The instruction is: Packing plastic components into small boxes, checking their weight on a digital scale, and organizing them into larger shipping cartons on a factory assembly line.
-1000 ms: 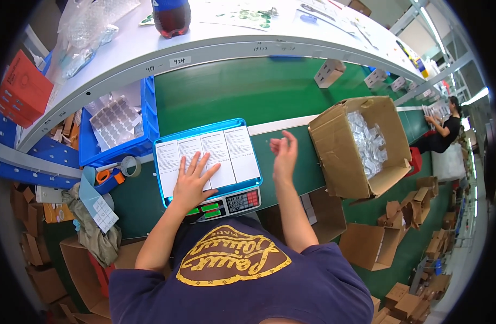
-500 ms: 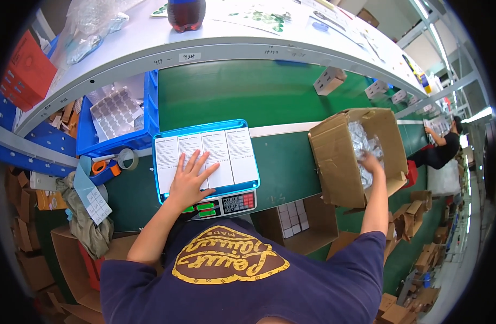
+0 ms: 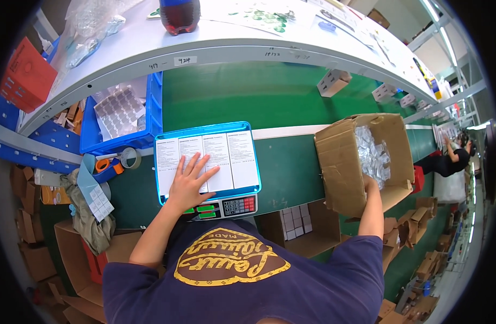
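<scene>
Packing workshop: scale (image 3: 238, 206), cartons (image 3: 339, 181)

A long white shelf with a grey metal rim (image 3: 226, 35) spans the far side above a flat dark-green workbench (image 3: 288, 181); blue perforated panelling (image 3: 52, 143) stands left, green floor (image 3: 410, 262) spreads right, white tube lights (image 3: 447, 46) glow far right

Bright scene, glowing ceiling tubes (image 3: 446, 41) at right, fisheye bowing, black corners

Over on the green workbench (image 3: 285, 186) sit a blue-trayed digital scale (image 3: 240, 206), an open cardboard carton (image 3: 339, 162) to its right, and a blue plastic bin (image 3: 155, 102) leftward. The white shelf (image 3: 226, 39) above carries a dark soda bottle (image 3: 180, 16) and a red box (image 3: 29, 75).
</scene>
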`<state>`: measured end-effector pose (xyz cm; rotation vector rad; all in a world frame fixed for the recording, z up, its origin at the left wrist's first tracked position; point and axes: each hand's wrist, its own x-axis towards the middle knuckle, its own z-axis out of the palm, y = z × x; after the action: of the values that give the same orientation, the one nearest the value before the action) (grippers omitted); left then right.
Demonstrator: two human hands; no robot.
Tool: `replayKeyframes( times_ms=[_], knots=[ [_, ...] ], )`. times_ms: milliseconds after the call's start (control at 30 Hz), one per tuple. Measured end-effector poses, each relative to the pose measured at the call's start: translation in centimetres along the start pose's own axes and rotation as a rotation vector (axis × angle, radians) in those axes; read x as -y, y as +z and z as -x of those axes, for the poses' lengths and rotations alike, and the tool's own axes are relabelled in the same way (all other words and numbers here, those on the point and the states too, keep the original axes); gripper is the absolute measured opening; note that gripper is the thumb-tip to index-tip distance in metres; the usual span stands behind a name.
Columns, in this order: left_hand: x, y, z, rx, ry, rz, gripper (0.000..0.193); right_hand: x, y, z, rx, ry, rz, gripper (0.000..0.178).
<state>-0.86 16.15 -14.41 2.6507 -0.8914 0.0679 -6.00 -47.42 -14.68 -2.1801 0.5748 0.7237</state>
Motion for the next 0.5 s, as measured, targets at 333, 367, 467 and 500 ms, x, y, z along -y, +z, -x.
replayKeyframes(
  times_ms=[333,367,467,500],
  knots=[
    [-0.1,0.0,0.0,-0.001,-0.002,-0.015,0.076,-2.2,-2.2,-1.8,-0.429,0.227,-0.569,0.066],
    [-0.1,0.2,-0.1,-0.004,0.002,-0.009,0.077,-2.5,-2.2,-1.5,-0.512,0.214,-0.55,0.066],
    [-0.2,0.3,-0.4,-0.009,0.024,0.009,0.077,-4.9,-2.6,-1.8,-0.65,0.165,-0.613,0.062],
    [-0.3,0.2,-0.3,-0.007,0.009,0.007,0.078,-5.4,-2.5,-2.5,-0.638,0.108,-0.633,0.057]
  ],
)
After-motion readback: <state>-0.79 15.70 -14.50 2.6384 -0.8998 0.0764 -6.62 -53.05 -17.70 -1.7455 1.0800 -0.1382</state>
